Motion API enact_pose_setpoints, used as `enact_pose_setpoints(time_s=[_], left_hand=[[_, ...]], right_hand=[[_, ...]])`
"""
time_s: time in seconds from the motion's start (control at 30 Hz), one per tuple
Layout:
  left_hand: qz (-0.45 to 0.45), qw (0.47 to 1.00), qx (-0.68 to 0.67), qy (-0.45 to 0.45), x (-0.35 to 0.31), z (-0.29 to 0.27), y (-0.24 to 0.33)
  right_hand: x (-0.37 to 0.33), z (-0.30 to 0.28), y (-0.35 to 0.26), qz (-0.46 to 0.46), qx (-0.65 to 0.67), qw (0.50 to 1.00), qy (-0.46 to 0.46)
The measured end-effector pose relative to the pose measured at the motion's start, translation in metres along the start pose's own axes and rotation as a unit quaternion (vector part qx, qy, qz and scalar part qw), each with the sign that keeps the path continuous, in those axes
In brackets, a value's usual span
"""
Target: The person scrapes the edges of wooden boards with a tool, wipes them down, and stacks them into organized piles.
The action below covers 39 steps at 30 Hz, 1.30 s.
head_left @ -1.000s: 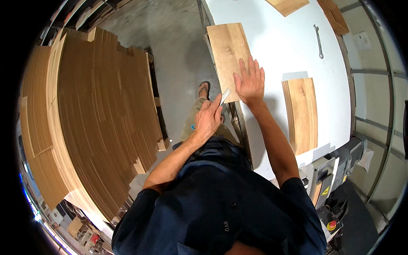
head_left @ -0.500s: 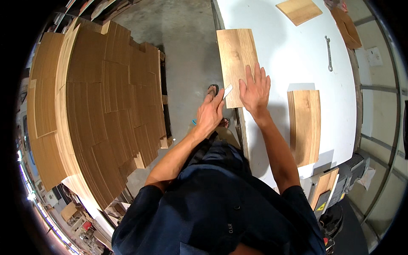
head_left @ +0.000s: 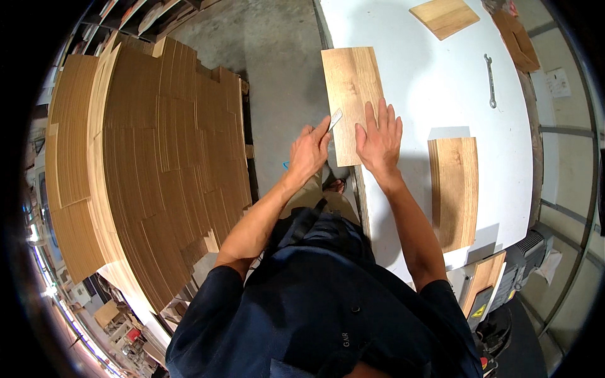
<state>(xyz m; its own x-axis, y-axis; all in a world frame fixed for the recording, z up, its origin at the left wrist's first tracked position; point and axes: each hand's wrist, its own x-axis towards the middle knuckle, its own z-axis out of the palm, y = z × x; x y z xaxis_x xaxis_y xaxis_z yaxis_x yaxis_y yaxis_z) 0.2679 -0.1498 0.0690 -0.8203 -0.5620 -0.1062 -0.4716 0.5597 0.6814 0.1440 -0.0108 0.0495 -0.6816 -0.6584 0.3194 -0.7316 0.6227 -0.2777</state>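
Observation:
A pale wood-grain board (head_left: 350, 82) lies along the near-left edge of the white table, its left side jutting past the edge. My right hand (head_left: 379, 140) rests flat on its right side, fingers spread and stretched away from me. My left hand (head_left: 309, 150) is closed around a knife; the flat silver blade (head_left: 336, 118) pokes out past the fingers and meets the board's left edge. The handle is mostly hidden in the fist. A bit of blue shows beside the left wrist.
On the white table (head_left: 416, 75) are a stack of boards (head_left: 455, 195), a wrench (head_left: 490, 80) and another board piece (head_left: 444, 17). A big pile of brown cardboard (head_left: 135, 151) stands on the left beyond the concrete floor (head_left: 277, 69). A dark motor (head_left: 526, 252) sits at lower right.
My left hand and the knife have moved a little away from me along the board's left edge. My right hand stays flat on the board.

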Motion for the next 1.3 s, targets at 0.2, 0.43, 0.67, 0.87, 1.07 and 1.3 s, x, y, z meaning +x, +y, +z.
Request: enact_pose_setpoints(time_s=[0.2, 0.43, 0.67, 0.87, 1.07, 1.3], left_hand=[[0.022, 0.999, 0.005, 0.026, 0.019, 0.004, -0.012], [0.032, 0.999, 0.011, 0.035, 0.044, -0.002, -0.010], [0.031, 0.999, 0.023, 0.029, 0.074, -0.006, -0.017], [0.012, 1.000, 0.010, 0.011, 0.101, -0.009, -0.025], [0.014, 1.000, 0.015, 0.004, 0.114, -0.017, -0.024], [-0.013, 0.999, 0.038, -0.019, 0.130, -0.027, -0.013]], right_hand=[[0.001, -0.002, -0.001, -0.004, 0.006, 1.000, 0.000], [0.001, -0.003, 0.000, -0.005, 0.013, 1.000, 0.004], [0.003, -0.003, 0.000, -0.006, 0.012, 1.000, -0.006], [0.005, -0.005, 0.000, -0.005, 0.002, 1.000, -0.017], [0.004, -0.003, 0.000, -0.002, 0.004, 1.000, -0.028], [0.005, -0.003, 0.001, 0.010, 0.009, 0.999, -0.043]])
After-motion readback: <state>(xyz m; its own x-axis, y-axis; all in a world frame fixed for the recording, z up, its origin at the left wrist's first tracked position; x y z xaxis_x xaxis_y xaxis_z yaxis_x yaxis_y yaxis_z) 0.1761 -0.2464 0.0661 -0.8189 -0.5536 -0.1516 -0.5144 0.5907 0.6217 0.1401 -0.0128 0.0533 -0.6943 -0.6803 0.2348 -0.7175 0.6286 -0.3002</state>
